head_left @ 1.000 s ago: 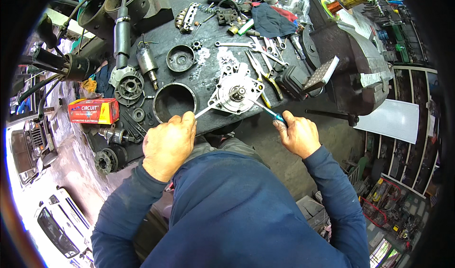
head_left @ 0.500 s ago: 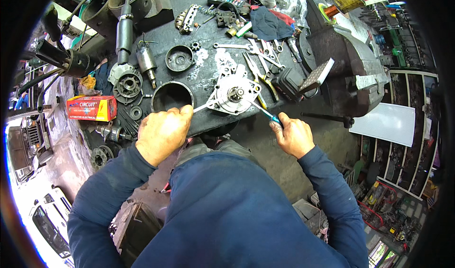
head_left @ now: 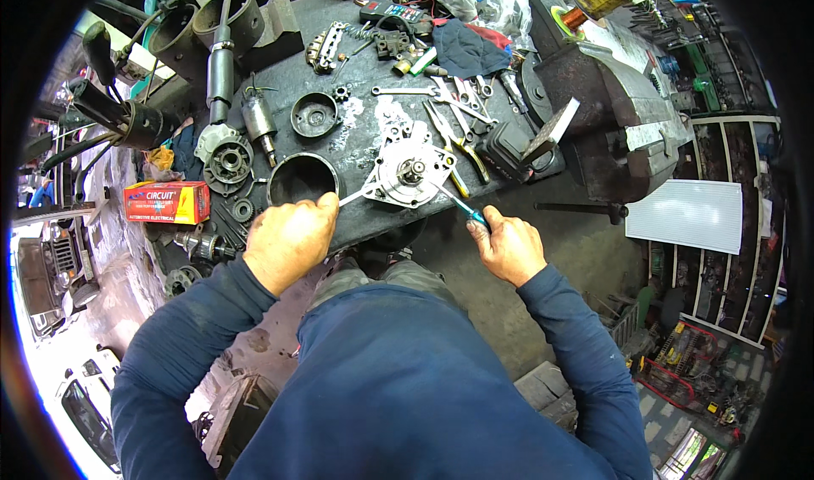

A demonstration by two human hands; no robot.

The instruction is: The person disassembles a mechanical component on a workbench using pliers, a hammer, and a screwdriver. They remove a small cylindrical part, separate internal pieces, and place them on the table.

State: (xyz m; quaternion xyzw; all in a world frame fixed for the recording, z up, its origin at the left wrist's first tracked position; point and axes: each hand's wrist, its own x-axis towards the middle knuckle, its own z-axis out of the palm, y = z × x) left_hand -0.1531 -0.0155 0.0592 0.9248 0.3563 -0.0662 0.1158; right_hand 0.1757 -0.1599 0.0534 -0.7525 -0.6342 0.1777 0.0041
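Observation:
A silvery cast-metal housing (head_left: pixel 393 177) with a splined shaft at its centre sits at the bench's near edge, between my hands. My left hand (head_left: pixel 291 242) is closed in a fist around a tool with a pale metal shaft (head_left: pixel 352 197); its handle is hidden in the fist. The tip of this shaft meets the left side of the housing. In my right hand (head_left: pixel 510 248) is a screwdriver (head_left: pixel 459 203) with a blue handle, pinched by thumb and fingers. Its blade reaches the housing's lower right rim.
Left of the housing stands an open metal cylinder (head_left: pixel 302 180), with a round cap (head_left: pixel 315 114) beyond it. Pliers (head_left: pixel 456 147) and several wrenches lie to the right. A red box (head_left: pixel 167 202) is at far left, a bench vise (head_left: pixel 593 124) at right.
My right hand and its screwdriver have shifted slightly left along with the housing in the picture. Both tools stay against the housing; the view itself has moved a little.

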